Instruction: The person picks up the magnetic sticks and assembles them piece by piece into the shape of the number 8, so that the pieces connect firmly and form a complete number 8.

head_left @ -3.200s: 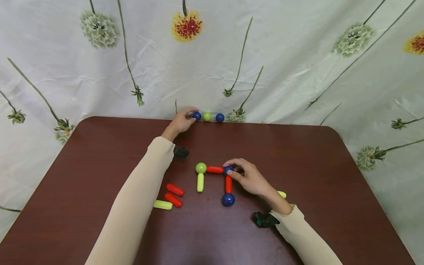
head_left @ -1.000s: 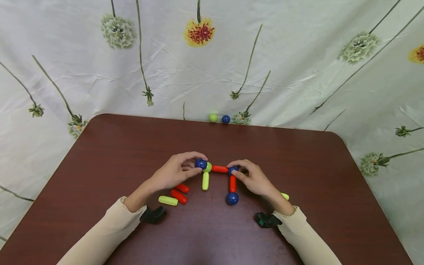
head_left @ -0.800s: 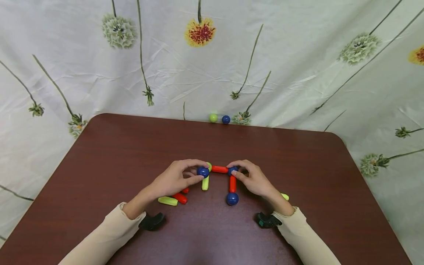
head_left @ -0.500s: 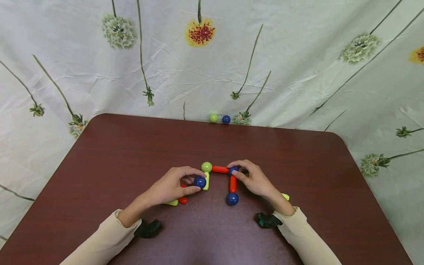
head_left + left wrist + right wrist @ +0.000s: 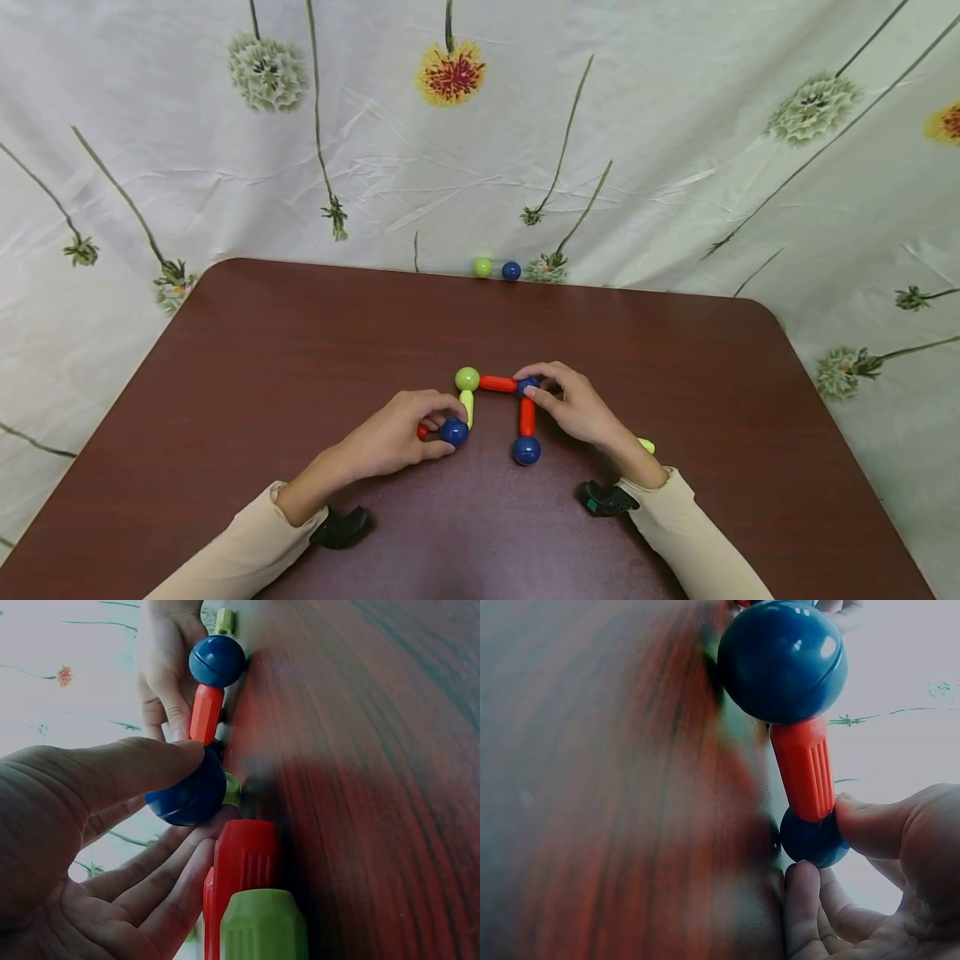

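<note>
My left hand (image 5: 401, 433) pinches a blue ball (image 5: 453, 432) between thumb and fingers, at the near end of a yellow-green rod (image 5: 467, 407). That rod runs up to a green ball (image 5: 467, 379). From there a red rod (image 5: 497, 383) leads right to a blue corner ball (image 5: 527, 387), which my right hand (image 5: 566, 404) pinches. A second red rod (image 5: 527, 417) comes down from the corner to another blue ball (image 5: 527, 451). In the left wrist view, loose red (image 5: 249, 859) and green rods (image 5: 262, 930) lie below the held ball.
A spare green ball (image 5: 482, 267) and a blue ball (image 5: 511, 271) sit at the table's far edge by the flowered cloth (image 5: 337, 125). A yellow-green rod (image 5: 646, 445) lies partly behind my right wrist. My left hand covers most of the loose rods.
My left hand took a blue ball from the far edge and brought it back beside the green ball, then down to the yellow-green rod's near end. The right hand keeps its hold.
</note>
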Demonstrator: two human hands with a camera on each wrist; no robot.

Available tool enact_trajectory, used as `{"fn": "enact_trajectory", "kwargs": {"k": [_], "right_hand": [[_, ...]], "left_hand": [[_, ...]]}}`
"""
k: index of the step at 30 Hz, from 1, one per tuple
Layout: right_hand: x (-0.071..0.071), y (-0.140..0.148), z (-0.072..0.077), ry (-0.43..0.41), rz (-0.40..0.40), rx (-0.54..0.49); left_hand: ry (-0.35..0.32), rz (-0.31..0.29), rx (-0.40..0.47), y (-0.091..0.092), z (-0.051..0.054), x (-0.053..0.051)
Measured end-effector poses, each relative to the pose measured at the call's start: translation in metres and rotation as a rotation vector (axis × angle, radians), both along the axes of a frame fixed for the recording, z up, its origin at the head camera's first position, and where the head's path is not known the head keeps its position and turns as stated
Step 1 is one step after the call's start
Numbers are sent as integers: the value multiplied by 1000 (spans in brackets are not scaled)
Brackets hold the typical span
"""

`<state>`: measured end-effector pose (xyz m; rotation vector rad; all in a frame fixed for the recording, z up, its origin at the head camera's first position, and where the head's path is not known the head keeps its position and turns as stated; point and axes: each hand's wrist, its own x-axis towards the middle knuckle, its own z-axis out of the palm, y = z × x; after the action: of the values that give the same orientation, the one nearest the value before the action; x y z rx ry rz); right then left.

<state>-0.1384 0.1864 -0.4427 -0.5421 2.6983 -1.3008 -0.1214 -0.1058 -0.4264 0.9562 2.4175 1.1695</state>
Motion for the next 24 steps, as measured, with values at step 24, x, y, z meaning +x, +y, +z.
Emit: {"fn": "enact_trajectory", "kwargs": {"k": [24], "right_hand": [[-1,-1,1,-21,1,-8]], "left_hand": [[90,6,-64,5,-8,0]]}}
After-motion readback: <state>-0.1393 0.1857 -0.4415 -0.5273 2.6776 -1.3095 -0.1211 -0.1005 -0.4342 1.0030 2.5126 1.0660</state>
